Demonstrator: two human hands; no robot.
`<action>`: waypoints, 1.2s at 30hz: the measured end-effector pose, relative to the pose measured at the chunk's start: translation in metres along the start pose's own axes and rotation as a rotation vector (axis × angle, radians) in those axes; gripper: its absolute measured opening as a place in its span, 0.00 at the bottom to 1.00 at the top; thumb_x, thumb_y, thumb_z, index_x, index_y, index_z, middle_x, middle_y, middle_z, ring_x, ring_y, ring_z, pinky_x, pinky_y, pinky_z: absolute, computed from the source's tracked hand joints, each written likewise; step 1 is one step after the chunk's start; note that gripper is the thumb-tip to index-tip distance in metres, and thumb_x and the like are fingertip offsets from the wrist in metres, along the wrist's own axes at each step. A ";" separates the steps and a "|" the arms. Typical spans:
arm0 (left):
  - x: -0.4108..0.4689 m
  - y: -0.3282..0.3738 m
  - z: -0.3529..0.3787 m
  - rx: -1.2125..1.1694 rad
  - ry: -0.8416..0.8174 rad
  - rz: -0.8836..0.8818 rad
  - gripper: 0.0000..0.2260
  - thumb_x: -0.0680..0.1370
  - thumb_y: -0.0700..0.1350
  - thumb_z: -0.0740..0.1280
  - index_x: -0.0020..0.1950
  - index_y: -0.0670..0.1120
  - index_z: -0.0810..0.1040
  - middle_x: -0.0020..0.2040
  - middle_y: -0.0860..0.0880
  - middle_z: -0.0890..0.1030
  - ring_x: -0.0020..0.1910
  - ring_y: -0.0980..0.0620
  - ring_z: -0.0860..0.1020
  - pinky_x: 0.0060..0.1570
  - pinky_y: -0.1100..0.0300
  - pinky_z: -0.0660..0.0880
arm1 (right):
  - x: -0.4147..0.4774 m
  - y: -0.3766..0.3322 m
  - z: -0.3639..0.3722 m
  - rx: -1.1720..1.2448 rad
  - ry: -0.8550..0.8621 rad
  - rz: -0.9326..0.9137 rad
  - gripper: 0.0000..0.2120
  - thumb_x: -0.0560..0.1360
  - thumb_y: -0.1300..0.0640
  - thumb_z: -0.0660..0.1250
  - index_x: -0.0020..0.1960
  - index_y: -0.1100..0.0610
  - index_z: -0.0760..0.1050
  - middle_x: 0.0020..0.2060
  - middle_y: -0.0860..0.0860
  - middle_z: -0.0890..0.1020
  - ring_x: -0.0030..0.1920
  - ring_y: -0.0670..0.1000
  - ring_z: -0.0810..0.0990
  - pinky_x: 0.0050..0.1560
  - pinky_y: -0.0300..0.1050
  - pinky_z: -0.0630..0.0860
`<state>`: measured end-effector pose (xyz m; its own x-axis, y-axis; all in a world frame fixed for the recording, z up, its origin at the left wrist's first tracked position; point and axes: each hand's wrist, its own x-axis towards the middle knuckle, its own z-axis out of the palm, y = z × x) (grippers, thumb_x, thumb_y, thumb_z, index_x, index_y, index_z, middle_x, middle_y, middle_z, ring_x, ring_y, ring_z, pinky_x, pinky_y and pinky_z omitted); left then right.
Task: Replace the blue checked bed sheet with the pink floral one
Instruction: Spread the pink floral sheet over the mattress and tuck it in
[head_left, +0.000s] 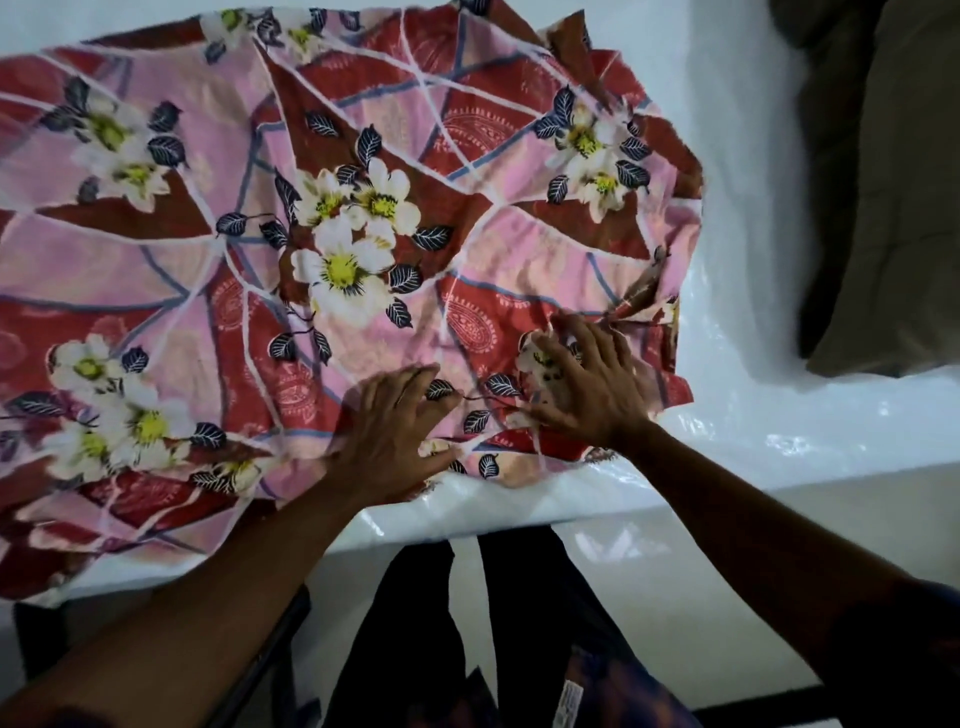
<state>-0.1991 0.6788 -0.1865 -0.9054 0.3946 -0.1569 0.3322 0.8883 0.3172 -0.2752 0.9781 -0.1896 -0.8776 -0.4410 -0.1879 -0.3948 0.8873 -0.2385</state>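
The pink floral sheet (332, 218), red and pink with white flowers, lies partly spread over a white plastic-covered mattress (753, 291). Its right edge is bunched and wrinkled. My left hand (389, 431) rests flat on the sheet near the front edge, fingers spread. My right hand (582, 384) lies on the sheet to the right of it, fingers spread over a raised fold of cloth by the wrinkled corner. No blue checked sheet is in view.
A dark olive pillow (883, 197) lies on the bare mattress at the far right. The mattress's front edge (519, 514) runs just before my legs. A pale floor (701, 597) and a dark bed frame part (270, 654) lie below.
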 end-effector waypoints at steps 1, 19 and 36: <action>0.002 0.002 0.001 -0.001 0.021 -0.002 0.23 0.74 0.60 0.69 0.66 0.53 0.79 0.70 0.44 0.73 0.68 0.40 0.72 0.64 0.43 0.66 | -0.008 -0.006 0.001 -0.010 0.025 -0.022 0.41 0.70 0.24 0.63 0.76 0.46 0.67 0.77 0.57 0.64 0.75 0.61 0.63 0.74 0.67 0.58; 0.024 -0.026 -0.066 0.101 -0.010 -0.185 0.23 0.74 0.60 0.70 0.60 0.45 0.76 0.49 0.42 0.77 0.45 0.40 0.78 0.39 0.49 0.76 | 0.052 -0.065 -0.064 0.305 0.435 0.251 0.17 0.72 0.59 0.61 0.57 0.59 0.82 0.45 0.57 0.84 0.45 0.60 0.80 0.40 0.49 0.72; -0.101 -0.168 -0.197 -0.052 0.310 -0.810 0.15 0.73 0.39 0.69 0.59 0.45 0.84 0.52 0.39 0.82 0.52 0.36 0.80 0.49 0.48 0.76 | 0.094 -0.200 -0.101 0.302 0.277 0.579 0.36 0.75 0.46 0.70 0.78 0.46 0.56 0.63 0.60 0.75 0.58 0.63 0.78 0.51 0.59 0.79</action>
<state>-0.2156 0.4430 -0.0398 -0.8915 -0.4432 -0.0937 -0.4516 0.8531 0.2614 -0.3060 0.7733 -0.0632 -0.9764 0.1759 -0.1251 0.2134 0.8748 -0.4351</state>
